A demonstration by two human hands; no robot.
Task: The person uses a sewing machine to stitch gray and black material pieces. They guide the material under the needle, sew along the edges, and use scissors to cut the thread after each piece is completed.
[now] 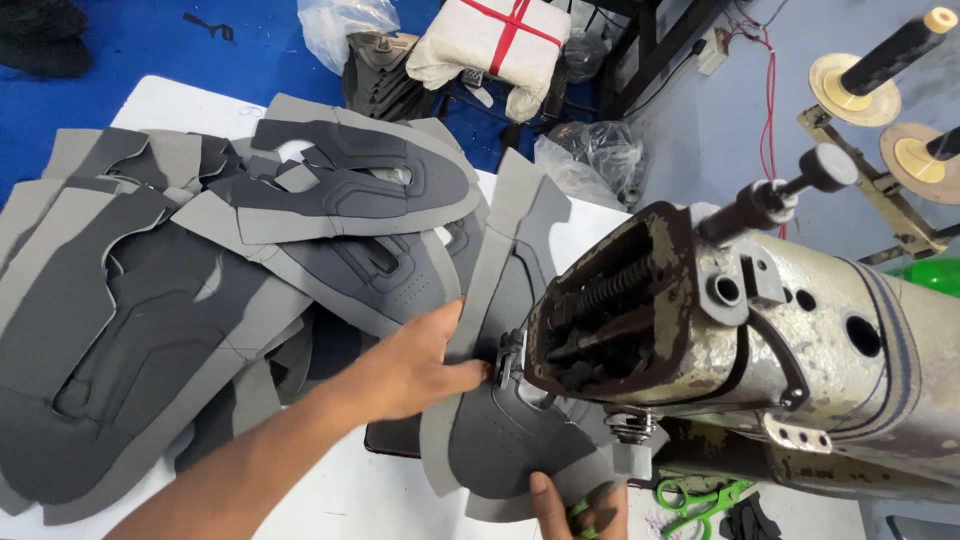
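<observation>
A grey shoe-upper piece (500, 440) lies flat under the head of an old, worn sewing machine (740, 350). My left hand (415, 365) rests on this piece's left part, thumb pointing at the presser foot (512, 352). My right hand (575, 505) shows only fingers at the bottom edge, pressing the piece's near edge and curled around something green. A long grey strip (510, 230) of the same piece runs away from the machine.
Several grey cut shoe-upper pieces (190, 290) are piled on the white table (340, 500) to the left. Green-handled scissors (700, 500) lie under the machine. Thread stands (880, 80) rise at far right. Plastic bags and a white bundle (495, 45) sit beyond the table.
</observation>
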